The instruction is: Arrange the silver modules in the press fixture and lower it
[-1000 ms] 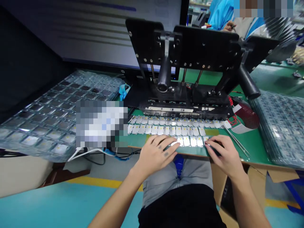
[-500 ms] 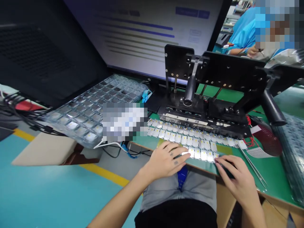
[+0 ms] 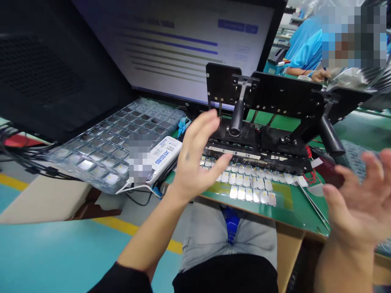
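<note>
Raised over the left part of the rows of small silvery pieces (image 3: 253,195), my left hand (image 3: 198,158) has its thumb apart from its fingers and holds nothing. My right hand (image 3: 360,203) is up at the right edge, fingers spread, empty and slightly blurred. The silvery pieces, each with a yellow dot, lie on the green work surface (image 3: 220,195) in front of a black fixture (image 3: 287,158). The fixture's black plates stand upright, with lever handles (image 3: 237,118) hanging down in front.
A clear compartment tray (image 3: 100,150) lies at left beside a white box-like device (image 3: 166,152). Behind stands a monitor (image 3: 171,49). Metal tweezers (image 3: 314,206) and a dark red object (image 3: 328,167) lie at right. Another person's hand (image 3: 320,75) shows at the back right.
Both hands have lifted off the silvery pieces and opened. My left hand moved up and left, my right hand up and right. The view has shifted slightly.
</note>
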